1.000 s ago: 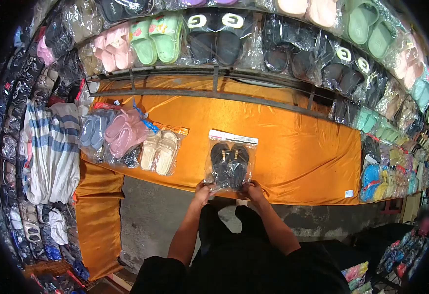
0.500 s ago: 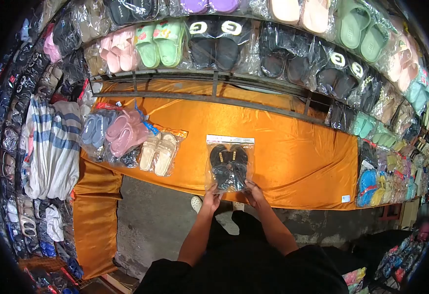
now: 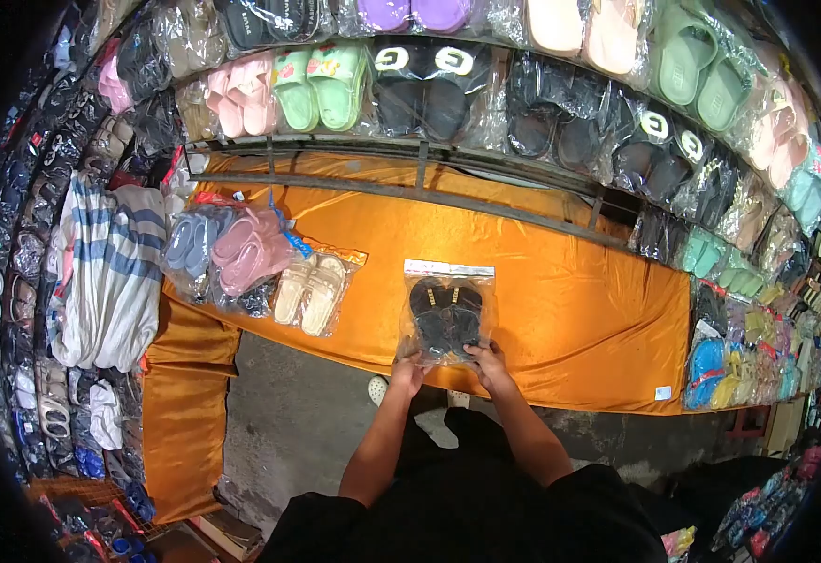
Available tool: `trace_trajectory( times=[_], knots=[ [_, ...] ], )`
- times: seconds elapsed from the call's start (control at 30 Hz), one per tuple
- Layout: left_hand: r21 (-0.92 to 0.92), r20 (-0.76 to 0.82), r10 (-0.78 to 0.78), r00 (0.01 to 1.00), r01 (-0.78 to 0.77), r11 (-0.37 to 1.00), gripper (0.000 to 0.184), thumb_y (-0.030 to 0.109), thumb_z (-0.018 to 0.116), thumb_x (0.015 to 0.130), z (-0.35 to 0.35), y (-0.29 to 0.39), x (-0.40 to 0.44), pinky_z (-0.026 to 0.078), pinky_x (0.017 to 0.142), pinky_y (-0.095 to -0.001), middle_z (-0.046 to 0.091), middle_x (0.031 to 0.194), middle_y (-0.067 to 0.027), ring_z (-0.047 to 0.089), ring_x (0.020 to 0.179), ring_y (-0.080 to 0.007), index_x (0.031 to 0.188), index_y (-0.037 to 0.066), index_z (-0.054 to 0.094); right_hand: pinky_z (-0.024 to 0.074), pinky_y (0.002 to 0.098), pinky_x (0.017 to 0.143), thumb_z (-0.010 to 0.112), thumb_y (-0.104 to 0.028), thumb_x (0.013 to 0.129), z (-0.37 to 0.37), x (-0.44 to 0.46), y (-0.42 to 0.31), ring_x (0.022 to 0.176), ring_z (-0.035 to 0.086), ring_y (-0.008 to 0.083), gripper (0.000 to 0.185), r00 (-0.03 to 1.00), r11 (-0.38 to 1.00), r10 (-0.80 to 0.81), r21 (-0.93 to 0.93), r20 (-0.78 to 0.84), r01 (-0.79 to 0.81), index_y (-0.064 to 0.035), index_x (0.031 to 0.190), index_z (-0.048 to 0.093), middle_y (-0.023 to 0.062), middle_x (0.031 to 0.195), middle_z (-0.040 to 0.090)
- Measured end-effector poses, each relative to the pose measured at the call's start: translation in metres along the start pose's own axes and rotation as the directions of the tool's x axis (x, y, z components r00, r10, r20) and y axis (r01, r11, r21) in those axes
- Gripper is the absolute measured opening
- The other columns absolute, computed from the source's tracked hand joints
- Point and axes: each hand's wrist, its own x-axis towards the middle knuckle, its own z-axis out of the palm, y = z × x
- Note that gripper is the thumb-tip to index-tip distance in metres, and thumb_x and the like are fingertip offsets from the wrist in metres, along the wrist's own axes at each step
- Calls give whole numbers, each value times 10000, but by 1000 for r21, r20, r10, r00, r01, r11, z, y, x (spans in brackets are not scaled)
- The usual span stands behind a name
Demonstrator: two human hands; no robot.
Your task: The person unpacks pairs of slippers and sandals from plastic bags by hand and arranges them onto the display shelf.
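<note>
A pair of black sandals [image 3: 446, 317] with gold-coloured trim lies in a clear plastic bag with a white top strip, over the orange cloth. My left hand [image 3: 408, 372] is closed on the bag's lower left corner. At the lower right edge, my right hand [image 3: 488, 364] grips the same bag, its thumb over the plastic near the sandals' heels. Part of the fingers on both hands is hidden under the bag.
Orange cloth [image 3: 570, 310] covers the table. To the left lie bagged pink clogs [image 3: 246, 251], blue clogs [image 3: 188, 244] and beige sandals [image 3: 310, 293]. A metal rail [image 3: 420, 192] runs behind, below racks of bagged slippers. A striped cloth [image 3: 110, 272] hangs at left.
My right hand has shifted a little inward, its thumb now further over the bag. The whole view has moved slightly; the bag stays at about the same spot over the cloth.
</note>
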Motion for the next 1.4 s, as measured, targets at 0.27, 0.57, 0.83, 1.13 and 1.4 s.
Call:
trace_trajectory(
  times=[0.27, 0.57, 0.83, 1.13, 1.4],
  knots=[
    [137, 132, 82, 988, -100, 985, 418, 252, 613, 886, 57, 47, -54, 453, 872, -371, 547, 1144, -40, 546, 1049, -223, 1257, 136, 459, 467, 347, 886, 697, -175, 834, -2, -25, -70, 1020, 564, 185, 342, 980, 984, 122, -152, 157, -98, -68, 1132, 566, 50, 1068, 607],
    [304, 102, 65, 993, -94, 948, 480, 414, 639, 872, 108, 58, -75, 443, 870, -373, 548, 1142, -40, 540, 1037, -195, 1231, 142, 473, 540, 340, 800, 702, -285, 841, 21, -63, -137, 939, 601, 201, 364, 994, 966, 103, -241, 27, -93, -43, 1089, 591, 78, 1015, 614],
    [300, 62, 93, 994, -107, 948, 458, 202, 650, 851, 117, 46, -61, 528, 803, -344, 547, 1106, -104, 582, 983, -217, 1243, 73, 451, 544, 331, 841, 614, -239, 890, -13, -28, -131, 976, 590, 229, 297, 992, 991, 107, -88, 61, -102, -59, 1124, 583, 112, 1087, 591],
    [191, 103, -308, 946, 286, 939, 309, 118, 638, 864, 81, 14, -62, 554, 781, -405, 648, 960, -110, 659, 848, -223, 1125, -23, 551, 555, 355, 785, 613, -51, 848, -62, -22, -72, 893, 643, 249, 292, 920, 928, 347, -208, 181, -309, 21, 1121, 535, 130, 1042, 618],
    [305, 245, -323, 914, 244, 921, 447, -23, 597, 825, 66, -14, -70, 545, 860, -412, 606, 1159, -144, 618, 1036, -292, 1257, -2, 483, 517, 355, 859, 574, 155, 764, -54, -90, -63, 1035, 582, 230, 481, 991, 992, -97, -67, 95, 103, -37, 1199, 505, 95, 1156, 580]
  ],
)
